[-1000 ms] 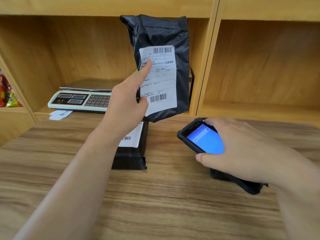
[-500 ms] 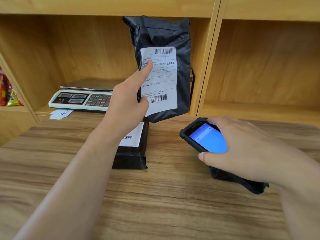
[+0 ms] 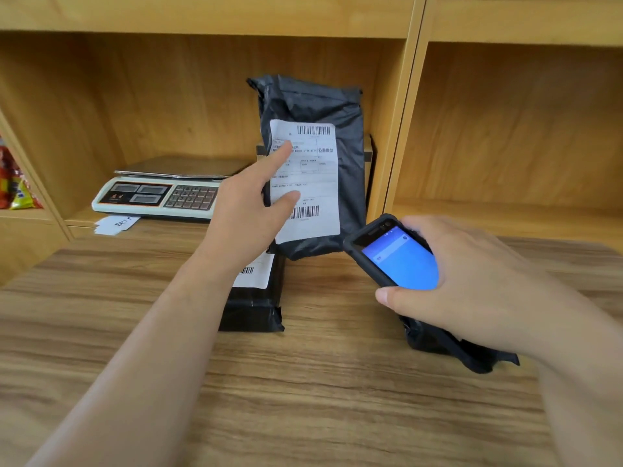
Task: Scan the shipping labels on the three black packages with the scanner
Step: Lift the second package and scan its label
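Observation:
My left hand (image 3: 247, 210) holds a black package (image 3: 349, 143) upright above the table's far edge, forefinger and thumb resting on its white shipping label (image 3: 317, 183), which faces me with barcodes at top and bottom. My right hand (image 3: 472, 284) grips the black handheld scanner (image 3: 399, 261); its blue screen is lit and its top end sits just below the label's lower right corner. A second black package (image 3: 256, 305) lies flat on the table under my left wrist, its label partly hidden. A third black package (image 3: 438, 338) lies under my right hand, mostly covered.
The wooden table (image 3: 303, 382) runs up to a wooden shelf unit. An electronic scale (image 3: 158, 193) sits in the left shelf bay with paper slips (image 3: 114, 224) in front of it. Colourful snack bags (image 3: 17, 193) show at the far left. The right bay (image 3: 512, 146) is open.
My left hand has lowered the upright package toward the table. My right hand has lifted the scanner slightly, bringing its top end closer to the label's lower edge.

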Action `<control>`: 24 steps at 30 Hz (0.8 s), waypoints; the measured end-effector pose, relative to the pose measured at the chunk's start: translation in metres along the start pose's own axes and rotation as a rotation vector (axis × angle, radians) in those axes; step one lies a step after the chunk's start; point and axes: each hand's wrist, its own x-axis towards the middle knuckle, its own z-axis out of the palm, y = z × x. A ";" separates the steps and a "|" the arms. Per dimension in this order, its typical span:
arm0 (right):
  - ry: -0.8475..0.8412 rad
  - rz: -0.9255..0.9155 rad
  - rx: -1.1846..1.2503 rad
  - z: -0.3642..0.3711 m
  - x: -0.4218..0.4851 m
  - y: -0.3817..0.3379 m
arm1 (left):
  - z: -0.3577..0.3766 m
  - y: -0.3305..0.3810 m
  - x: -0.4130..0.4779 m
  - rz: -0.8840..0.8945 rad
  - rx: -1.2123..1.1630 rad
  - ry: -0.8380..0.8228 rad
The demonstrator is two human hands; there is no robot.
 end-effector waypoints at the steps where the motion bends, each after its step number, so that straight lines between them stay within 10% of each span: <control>1: 0.005 0.000 0.008 -0.001 0.000 0.001 | 0.001 -0.001 0.000 -0.006 0.001 -0.011; 24: 0.053 0.019 0.071 -0.011 0.002 0.012 | 0.045 -0.032 -0.007 -0.321 0.161 -0.408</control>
